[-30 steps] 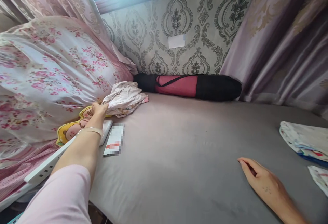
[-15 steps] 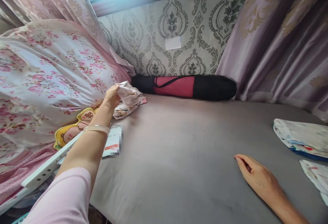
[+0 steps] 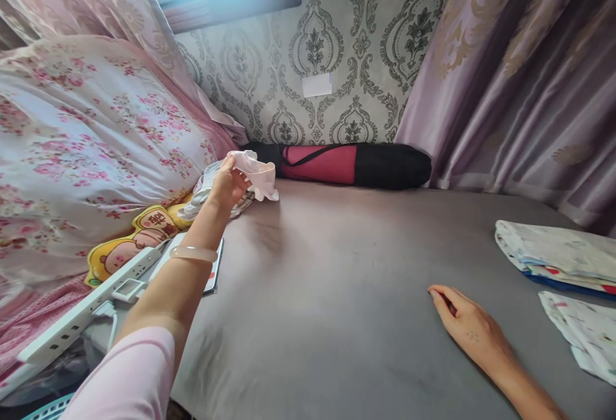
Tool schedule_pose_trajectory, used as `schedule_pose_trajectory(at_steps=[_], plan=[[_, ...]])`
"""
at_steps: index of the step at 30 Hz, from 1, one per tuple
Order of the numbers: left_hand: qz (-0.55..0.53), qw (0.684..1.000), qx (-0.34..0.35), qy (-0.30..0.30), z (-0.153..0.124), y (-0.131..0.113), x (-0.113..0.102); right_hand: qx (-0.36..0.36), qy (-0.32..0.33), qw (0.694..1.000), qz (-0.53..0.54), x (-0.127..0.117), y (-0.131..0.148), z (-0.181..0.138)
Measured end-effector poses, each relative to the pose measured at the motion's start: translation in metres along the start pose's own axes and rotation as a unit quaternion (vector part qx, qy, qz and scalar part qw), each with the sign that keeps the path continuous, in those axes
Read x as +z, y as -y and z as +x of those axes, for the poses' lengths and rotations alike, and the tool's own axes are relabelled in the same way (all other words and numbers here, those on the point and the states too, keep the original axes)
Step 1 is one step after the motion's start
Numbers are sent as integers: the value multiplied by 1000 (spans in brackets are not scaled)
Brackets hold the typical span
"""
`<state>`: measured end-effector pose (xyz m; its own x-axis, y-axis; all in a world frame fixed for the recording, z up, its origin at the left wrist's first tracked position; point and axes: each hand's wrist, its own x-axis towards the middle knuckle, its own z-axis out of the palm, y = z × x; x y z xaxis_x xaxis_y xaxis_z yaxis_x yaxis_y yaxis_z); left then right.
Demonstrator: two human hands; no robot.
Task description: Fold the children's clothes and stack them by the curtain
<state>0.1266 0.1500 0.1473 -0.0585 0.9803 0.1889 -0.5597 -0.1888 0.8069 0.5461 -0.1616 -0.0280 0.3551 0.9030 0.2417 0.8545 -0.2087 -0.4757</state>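
My left hand [image 3: 228, 183] is raised above the grey mattress [image 3: 337, 279] near its far left corner, fingers closed on a small pale pink garment [image 3: 257, 173] that hangs from them. Under the hand lies a little heap of light clothes [image 3: 205, 190] against the floral quilt [image 3: 96, 144]. A pale bangle sits on my left wrist. My right hand [image 3: 464, 327] rests palm down on the mattress at the lower right, fingers stretched out flat and holding nothing.
A black and red rolled mat bag [image 3: 346, 165] lies along the patterned wall. Folded printed clothes [image 3: 553, 256] and another piece [image 3: 584, 336] sit at the right edge. A phone [image 3: 214, 272], a white power strip [image 3: 91, 308] and a yellow cartoon cushion [image 3: 139, 240] lie at the left. Curtains hang at the right.
My left hand took hold of the pink garment in the heap and lifted it up and to the right. The right hand stayed on the mattress. The view has shifted a little to the right.
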Motion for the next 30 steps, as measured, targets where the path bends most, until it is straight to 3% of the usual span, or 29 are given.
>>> schedule_pose_trajectory(at_steps=[5,16,19,22,25,30], plan=[[-21,997,-2,74,-13,6,28,-6,10,1000,-1,1,-1,0],[17,970,-168,175,-65,9,80,6,16,1000,-11,-4,8,-1],[26,963,-165,209,-84,15,92,26,41,999,-12,-8,8,3],[19,952,-152,264,-101,26,102,23,108,994,3,-16,12,13],[0,935,-171,311,-116,42,108,-27,181,981,67,-24,32,29],[12,917,-209,340,-133,74,119,-85,92,975,185,-20,104,62]])
